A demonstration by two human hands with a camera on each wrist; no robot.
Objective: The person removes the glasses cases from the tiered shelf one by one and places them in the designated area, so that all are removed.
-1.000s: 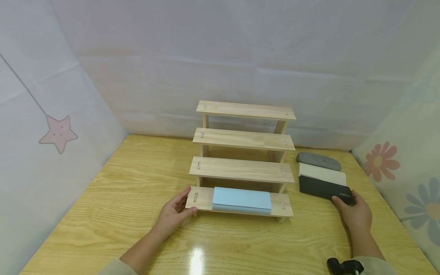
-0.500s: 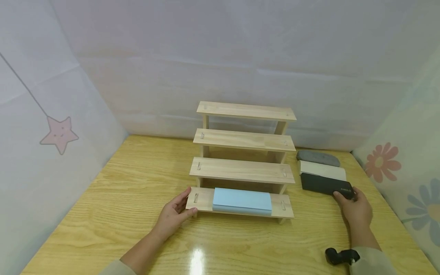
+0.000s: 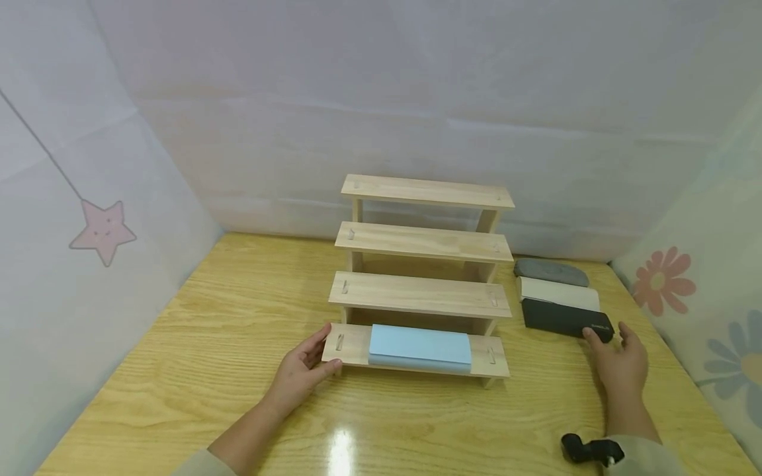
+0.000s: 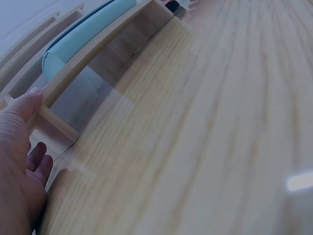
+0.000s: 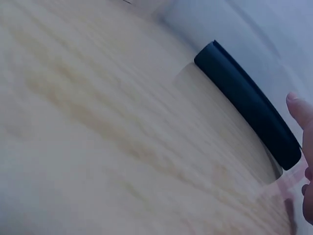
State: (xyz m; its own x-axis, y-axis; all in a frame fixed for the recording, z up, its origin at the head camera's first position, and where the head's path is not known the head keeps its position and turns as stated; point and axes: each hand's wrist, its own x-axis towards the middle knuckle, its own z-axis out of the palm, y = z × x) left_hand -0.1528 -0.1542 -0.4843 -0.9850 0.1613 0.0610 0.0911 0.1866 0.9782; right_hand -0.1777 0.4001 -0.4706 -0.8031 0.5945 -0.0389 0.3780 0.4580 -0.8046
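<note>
— Head view first: what is shown as done on the stepped wooden rack (image 3: 424, 271)?
— One light blue case (image 3: 419, 348) is laid flat on the lowest step. The three steps above are bare. A black case (image 3: 565, 319), a cream case (image 3: 558, 293) and a grey case (image 3: 550, 272) are lined up on the table (image 3: 178, 357) just right of the rack, so most of the placing appears left.
— How are the hands held?
— The rack's lower left corner is steadied by the left hand (image 3: 300, 371), thumb on the step, fingers relaxed. The black case's near end is touched by the right hand (image 3: 622, 365), fingers spread, nothing gripped.
— What has changed?
— The right hand has been loosened from the black case; the case lies slightly farther back.
</note>
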